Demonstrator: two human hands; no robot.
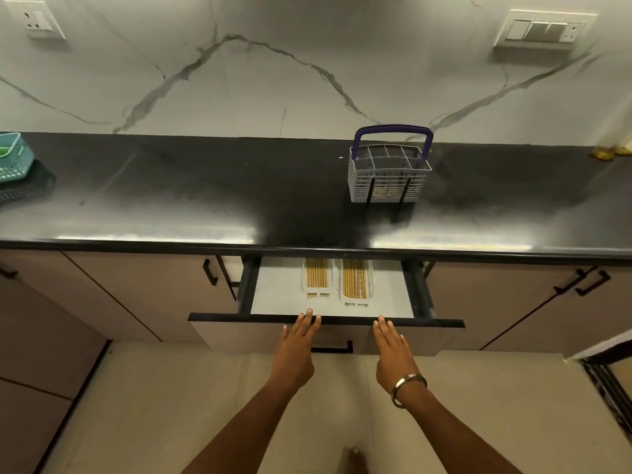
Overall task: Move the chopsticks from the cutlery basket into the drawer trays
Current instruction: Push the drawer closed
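Observation:
A grey cutlery basket (389,176) with a purple handle stands on the black counter, right of centre; I see no chopsticks sticking out of its top. Below the counter a drawer (325,319) is partly pulled out. Two white trays lie side by side in it, the left tray (318,278) and the right tray (356,280), each filled with several tan chopsticks. My left hand (298,343) and my right hand (393,347) rest flat with fingers stretched out, fingertips on the drawer's black front edge. Neither hand holds anything.
A teal basket (13,157) sits on a dark mat at the counter's far left. Closed cabinet doors with black handles (210,272) flank the drawer. A yellowish object (603,152) lies at the counter's far right. Beige floor tiles lie below.

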